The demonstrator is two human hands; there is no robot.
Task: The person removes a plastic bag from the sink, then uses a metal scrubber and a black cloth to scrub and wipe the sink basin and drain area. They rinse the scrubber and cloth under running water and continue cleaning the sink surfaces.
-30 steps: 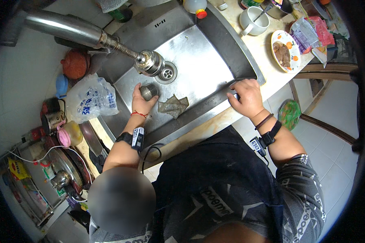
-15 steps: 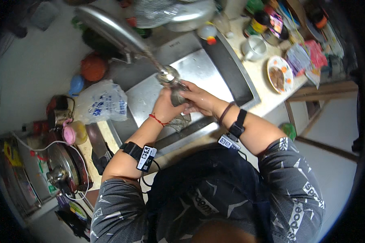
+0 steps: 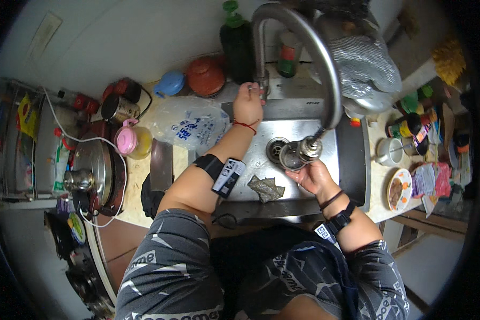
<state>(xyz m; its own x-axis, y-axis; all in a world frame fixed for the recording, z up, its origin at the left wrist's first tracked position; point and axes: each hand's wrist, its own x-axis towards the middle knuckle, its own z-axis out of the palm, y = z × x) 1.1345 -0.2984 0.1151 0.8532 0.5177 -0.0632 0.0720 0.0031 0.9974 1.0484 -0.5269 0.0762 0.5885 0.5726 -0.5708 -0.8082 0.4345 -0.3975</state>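
Reaching to the base of the curved metal faucet [image 3: 328,58], my left hand [image 3: 248,106] has its fingers closed around the faucet handle [image 3: 261,88]. My right hand [image 3: 313,177] supports a small, round, greyish cup-shaped vessel [image 3: 289,156] from below and the right. The faucet's spray head partly covers its rim, and I cannot make out its exact kind. Beneath is the steel sink [image 3: 317,130], with a round drain [image 3: 275,148] beside the vessel. A crumpled grey-brown cloth [image 3: 266,189] lies on the sink bottom, nearer to me.
Left of the sink lie a crinkled clear plastic bag [image 3: 192,120] and a cleaver [image 3: 161,164]. A pink-lidded jar [image 3: 133,140] stands beyond them. Behind are a red-brown pot [image 3: 205,76] and a green bottle [image 3: 237,45]. A white mug [image 3: 390,151] and a plate [image 3: 399,190] sit right.
Both hands were together on the vessel under the spray head. My left hand has left it and gone up to the faucet handle; my right hand keeps the vessel. The view has shifted.
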